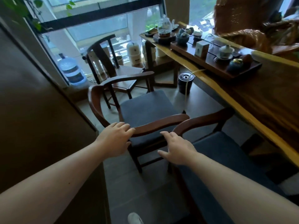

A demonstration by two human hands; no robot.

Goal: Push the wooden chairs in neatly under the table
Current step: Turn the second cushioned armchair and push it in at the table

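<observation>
A wooden armchair with a blue seat cushion (145,107) stands in the middle, pulled away from the long wooden table (267,101) on the right. My left hand (114,136) rests on its near curved armrest, fingers laid over the wood. My right hand (178,147) hovers open just beside that rail, fingers spread, touching nothing I can make out. A second blue-cushioned chair (226,152) sits at the lower right, its front partly under the table. A third, darker wooden chair (111,65) stands farther back by the window.
A tea tray (215,65) with cups, jars and a glass kettle sits on the table. A black waste bucket (185,83) stands on the floor by the table's edge. A water jug (71,70) is by the window. A dark cabinet (40,118) lines the left side.
</observation>
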